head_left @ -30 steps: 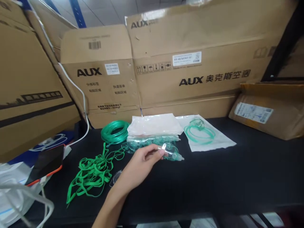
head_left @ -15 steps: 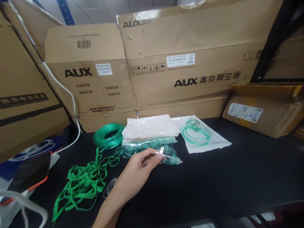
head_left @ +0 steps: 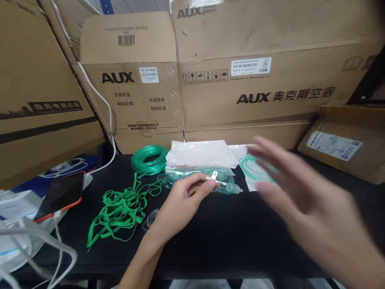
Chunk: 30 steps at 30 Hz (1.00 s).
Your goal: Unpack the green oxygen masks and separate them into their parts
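Observation:
My left hand (head_left: 183, 196) pinches a small flat metal strip (head_left: 214, 175) with a slot near its end. It is over the near edge of a row of clear green-tinted oxygen masks (head_left: 230, 186); whether the fingers also touch a mask I cannot tell. My right hand (head_left: 313, 208), smeared by motion, is raised on the right with fingers apart and nothing in it. Beyond its fingertips, coiled green tubing (head_left: 251, 167) lies on a white bag (head_left: 252, 185), partly covered by the hand. White plastic bags (head_left: 201, 153) are stacked behind the masks.
Left of the masks lie a coil of green tubing (head_left: 149, 159), tangled green elastic straps (head_left: 123, 210) and clear thin loops (head_left: 151, 218). A phone (head_left: 64, 192) and white cables (head_left: 39, 243) sit far left. Cardboard boxes (head_left: 210, 110) wall the back; a taped parcel (head_left: 345, 146) stands right.
My right hand has come into view from the right. The view has shifted, so the scene sits further right and higher. My left hand keeps its pinch on the metal strip.

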Motion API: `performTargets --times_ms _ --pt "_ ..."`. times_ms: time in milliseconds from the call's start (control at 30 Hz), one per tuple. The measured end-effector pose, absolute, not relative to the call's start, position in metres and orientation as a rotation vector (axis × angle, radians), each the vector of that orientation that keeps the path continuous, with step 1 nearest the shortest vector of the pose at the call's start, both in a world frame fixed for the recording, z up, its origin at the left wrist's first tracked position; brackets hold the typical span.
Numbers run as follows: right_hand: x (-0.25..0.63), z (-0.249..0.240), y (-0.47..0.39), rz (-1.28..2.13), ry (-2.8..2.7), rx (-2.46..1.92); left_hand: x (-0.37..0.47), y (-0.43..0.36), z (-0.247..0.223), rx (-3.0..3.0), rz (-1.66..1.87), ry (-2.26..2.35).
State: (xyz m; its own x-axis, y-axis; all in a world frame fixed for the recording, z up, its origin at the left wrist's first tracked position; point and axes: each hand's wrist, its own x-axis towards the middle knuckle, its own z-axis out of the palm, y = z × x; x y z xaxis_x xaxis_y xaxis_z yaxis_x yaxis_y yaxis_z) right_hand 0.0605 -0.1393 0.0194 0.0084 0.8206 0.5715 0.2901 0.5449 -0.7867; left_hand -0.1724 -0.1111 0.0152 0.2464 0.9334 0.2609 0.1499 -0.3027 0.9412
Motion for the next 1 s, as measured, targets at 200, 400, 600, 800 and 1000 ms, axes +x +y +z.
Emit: performTargets --times_ms 200,400,600,800,1000 --pt "0.028 0.013 -0.104 0.998 -1.561 -1.061 -0.171 -0.115 0.016 1.743 1.242 1.002" --pt "0.032 0.010 -0.103 1.341 -1.411 -0.971 -0.175 -0.111 0.010 1.851 1.245 1.035" --pt "0.029 0.011 -0.102 1.525 -1.299 -0.791 -0.177 -0.105 0.003 1.864 1.294 1.045" --pt "0.025 0.012 -0.106 1.458 -1.309 -0.787 -0.176 -0.105 0.004 1.827 1.319 0.996" --pt "0.021 0.013 -0.112 1.276 -1.326 -0.905 -0.174 -0.106 0.005 1.827 1.330 0.998"
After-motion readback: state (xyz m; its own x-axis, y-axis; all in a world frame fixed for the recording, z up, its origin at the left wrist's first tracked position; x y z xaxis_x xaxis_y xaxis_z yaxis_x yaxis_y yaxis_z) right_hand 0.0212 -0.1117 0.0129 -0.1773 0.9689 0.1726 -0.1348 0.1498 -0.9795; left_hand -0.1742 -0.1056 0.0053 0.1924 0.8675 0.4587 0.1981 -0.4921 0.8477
